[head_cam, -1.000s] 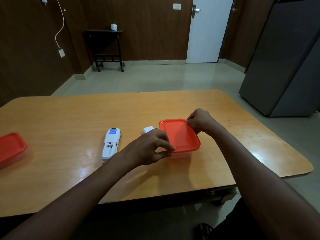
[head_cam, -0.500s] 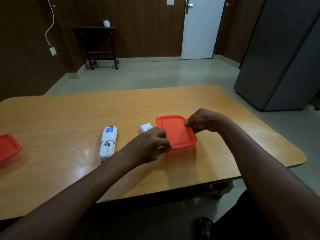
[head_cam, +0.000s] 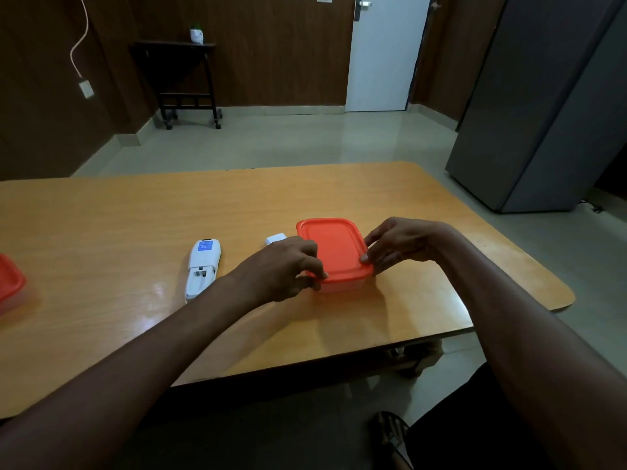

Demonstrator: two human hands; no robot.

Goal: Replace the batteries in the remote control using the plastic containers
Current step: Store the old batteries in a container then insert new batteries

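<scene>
While gripped, both hands' fingers on container lid

Perhaps a home (fridge, wooden table)

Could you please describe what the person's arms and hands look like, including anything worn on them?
Both arms are bare from the lower edge of the picture to the wrist, with no sleeve in view. The left hand and right hand wear no gloves, and no watch, ring or bracelet shows on either.
</scene>
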